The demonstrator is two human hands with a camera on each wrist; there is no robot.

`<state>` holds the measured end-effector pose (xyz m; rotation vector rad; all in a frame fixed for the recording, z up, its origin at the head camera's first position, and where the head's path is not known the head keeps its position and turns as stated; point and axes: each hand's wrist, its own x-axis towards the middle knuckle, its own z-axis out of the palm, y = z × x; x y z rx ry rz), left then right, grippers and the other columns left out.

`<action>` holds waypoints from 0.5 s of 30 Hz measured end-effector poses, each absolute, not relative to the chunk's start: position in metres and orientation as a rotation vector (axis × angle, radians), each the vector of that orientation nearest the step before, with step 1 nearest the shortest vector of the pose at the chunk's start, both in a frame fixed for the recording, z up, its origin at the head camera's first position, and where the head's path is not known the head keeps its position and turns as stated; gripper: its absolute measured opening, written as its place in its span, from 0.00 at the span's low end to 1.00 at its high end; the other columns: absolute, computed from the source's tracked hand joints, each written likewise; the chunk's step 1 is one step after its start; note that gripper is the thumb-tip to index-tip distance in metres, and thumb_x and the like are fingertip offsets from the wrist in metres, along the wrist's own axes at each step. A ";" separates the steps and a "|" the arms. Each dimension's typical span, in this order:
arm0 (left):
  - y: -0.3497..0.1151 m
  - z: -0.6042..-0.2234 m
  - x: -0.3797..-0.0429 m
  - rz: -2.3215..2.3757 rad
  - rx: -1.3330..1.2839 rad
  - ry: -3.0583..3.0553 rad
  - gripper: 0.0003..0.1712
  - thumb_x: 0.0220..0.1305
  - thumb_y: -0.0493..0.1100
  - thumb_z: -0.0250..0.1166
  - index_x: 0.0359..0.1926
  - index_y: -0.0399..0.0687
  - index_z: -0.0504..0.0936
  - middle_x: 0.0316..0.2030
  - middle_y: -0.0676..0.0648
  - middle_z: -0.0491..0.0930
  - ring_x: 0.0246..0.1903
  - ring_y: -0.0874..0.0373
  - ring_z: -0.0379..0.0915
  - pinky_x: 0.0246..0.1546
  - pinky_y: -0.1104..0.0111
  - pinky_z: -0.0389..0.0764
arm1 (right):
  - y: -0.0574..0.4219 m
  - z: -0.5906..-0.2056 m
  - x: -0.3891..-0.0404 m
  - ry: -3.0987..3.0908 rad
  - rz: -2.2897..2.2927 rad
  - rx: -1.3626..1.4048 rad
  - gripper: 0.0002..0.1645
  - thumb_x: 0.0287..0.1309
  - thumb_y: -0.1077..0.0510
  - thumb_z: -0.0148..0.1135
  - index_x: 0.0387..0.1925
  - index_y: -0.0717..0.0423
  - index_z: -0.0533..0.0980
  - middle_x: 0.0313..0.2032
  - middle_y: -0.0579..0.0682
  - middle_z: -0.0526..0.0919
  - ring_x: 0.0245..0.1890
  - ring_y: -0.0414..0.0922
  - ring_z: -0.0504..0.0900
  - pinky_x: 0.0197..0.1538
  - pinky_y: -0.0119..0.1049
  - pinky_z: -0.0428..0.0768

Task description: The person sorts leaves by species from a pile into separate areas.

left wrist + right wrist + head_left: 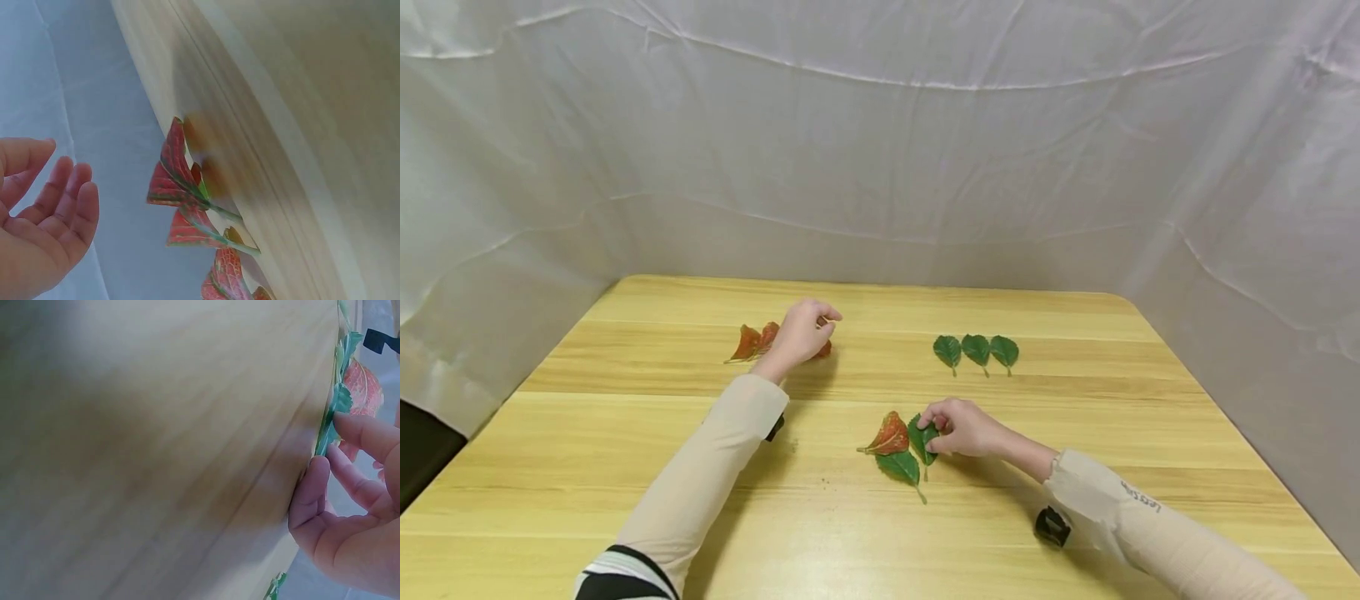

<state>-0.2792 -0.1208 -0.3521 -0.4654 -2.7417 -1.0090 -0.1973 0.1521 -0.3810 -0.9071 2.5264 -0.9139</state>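
My left hand [805, 332] hovers over a row of red leaves [748, 342] at the back left, hiding part of it. In the left wrist view the left hand [53, 219] has loosely bent fingers and holds nothing, a little apart from the red leaves [178, 172]. At the front middle, my right hand [966, 429] pinches a green leaf [917, 435] low at the table. Up close, the right hand [356, 494] has its fingertips on the green leaf [330, 428]. Beside this leaf lie a red leaf [891, 435] and another green leaf [898, 467].
Three green leaves [976, 349] lie side by side at the back right, stems toward me. The wooden table [850, 542] is bordered by pale hanging cloth [880, 167] at the back and sides. Dark wrist devices [1052, 527] sit under both sleeves.
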 end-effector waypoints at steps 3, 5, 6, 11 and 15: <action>-0.119 -0.350 -0.274 -1.051 -0.480 -2.741 0.10 0.59 0.33 0.56 0.41 0.39 0.81 0.38 0.42 0.76 0.35 0.53 0.73 0.36 0.64 0.74 | 0.152 -0.381 -0.198 2.517 -0.919 -0.899 0.10 0.49 0.62 0.64 0.35 0.62 0.76 0.25 0.47 0.70 0.24 0.39 0.67 0.29 0.30 0.69; -0.118 -0.349 -0.271 -1.079 -0.486 -2.736 0.10 0.59 0.34 0.56 0.41 0.39 0.81 0.38 0.42 0.76 0.34 0.54 0.73 0.36 0.64 0.74 | 0.152 -0.381 -0.198 2.517 -0.921 -0.895 0.10 0.50 0.60 0.63 0.35 0.62 0.76 0.24 0.46 0.69 0.24 0.39 0.66 0.28 0.30 0.68; -0.117 -0.349 -0.270 -1.083 -0.489 -2.733 0.10 0.59 0.34 0.56 0.41 0.39 0.81 0.38 0.42 0.76 0.34 0.54 0.73 0.36 0.64 0.74 | 0.151 -0.382 -0.198 2.519 -0.923 -0.896 0.11 0.50 0.59 0.63 0.34 0.61 0.76 0.23 0.45 0.69 0.23 0.39 0.65 0.27 0.30 0.67; -0.114 -0.350 -0.267 -1.118 -0.532 -2.703 0.09 0.59 0.35 0.57 0.39 0.38 0.81 0.36 0.43 0.77 0.33 0.54 0.73 0.33 0.66 0.75 | 0.150 -0.384 -0.199 2.521 -0.931 -0.893 0.11 0.51 0.57 0.63 0.33 0.61 0.75 0.20 0.45 0.66 0.19 0.37 0.62 0.25 0.29 0.65; -0.110 -0.352 -0.262 -1.109 -0.594 -2.680 0.08 0.58 0.34 0.58 0.37 0.37 0.81 0.34 0.44 0.78 0.33 0.54 0.73 0.34 0.67 0.75 | 0.150 -0.383 -0.199 2.519 -0.935 -0.886 0.11 0.50 0.58 0.64 0.33 0.61 0.75 0.19 0.44 0.65 0.18 0.36 0.62 0.26 0.29 0.65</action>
